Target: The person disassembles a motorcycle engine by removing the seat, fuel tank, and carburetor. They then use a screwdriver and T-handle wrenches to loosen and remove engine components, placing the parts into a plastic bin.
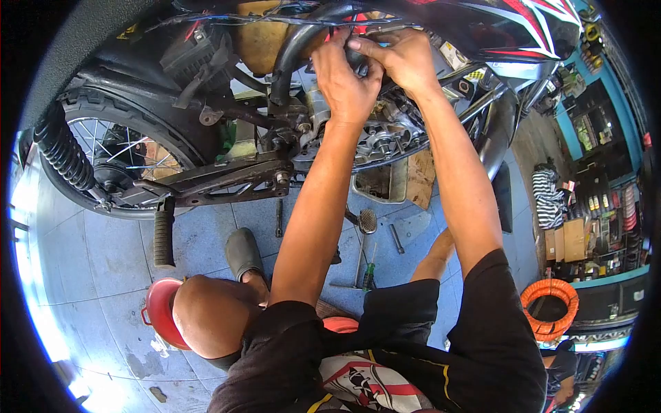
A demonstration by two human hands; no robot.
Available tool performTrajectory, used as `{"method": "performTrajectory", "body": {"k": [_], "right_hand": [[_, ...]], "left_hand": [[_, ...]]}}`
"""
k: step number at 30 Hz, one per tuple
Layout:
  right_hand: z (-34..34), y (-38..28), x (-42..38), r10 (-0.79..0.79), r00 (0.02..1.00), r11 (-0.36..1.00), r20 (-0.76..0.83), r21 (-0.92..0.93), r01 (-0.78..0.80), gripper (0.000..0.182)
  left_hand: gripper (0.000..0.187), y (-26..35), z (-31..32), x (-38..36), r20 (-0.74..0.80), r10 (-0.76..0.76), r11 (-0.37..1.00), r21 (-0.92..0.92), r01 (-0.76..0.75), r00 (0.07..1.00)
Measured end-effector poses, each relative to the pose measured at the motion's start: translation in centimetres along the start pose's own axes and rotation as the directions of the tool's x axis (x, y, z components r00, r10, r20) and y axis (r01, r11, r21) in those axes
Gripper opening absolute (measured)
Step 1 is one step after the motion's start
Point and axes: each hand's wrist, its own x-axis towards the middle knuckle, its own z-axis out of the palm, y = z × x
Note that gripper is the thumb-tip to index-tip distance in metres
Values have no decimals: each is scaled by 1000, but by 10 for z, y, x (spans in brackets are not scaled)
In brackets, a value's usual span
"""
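Both hands are reaching up to the far side of the scene, into the motorcycle frame [296,48] above the engine [385,134]. The left hand [344,79] is curling narrowly, its fingers tucked against a small dark part [358,60] under the frame, though whether it is gripping it cannot be told. The right hand [406,58] is touching the left one, its fingers pinching closed on that same part just beside the red wires [354,24].
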Motion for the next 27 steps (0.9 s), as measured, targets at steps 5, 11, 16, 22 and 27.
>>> {"method": "performTrajectory", "body": {"k": [5,11,16,22,27], "right_hand": [[-2,-2,1,34,999,996,37,-87,-30,31],[-6,5,0,-27,994,997,108,69,19,36],[-5,1,2,-7,994,1000,107,-26,10,36],[-7,0,-1,160,963,956,219,209,-206,35],[-3,-8,0,129,990,965,57,-238,-112,42]], "left_hand": [[53,-6,5,0,-15,27,999,24,-27,1000],[59,-5,2,-4,32,-32,994,-107,35,999],[58,-5,2,-2,35,41,999,-21,-40,999],[60,-2,-3,-3,128,-123,985,-108,138,984],[60,-4,-1,-2,-4,56,995,84,-56,998]]}}
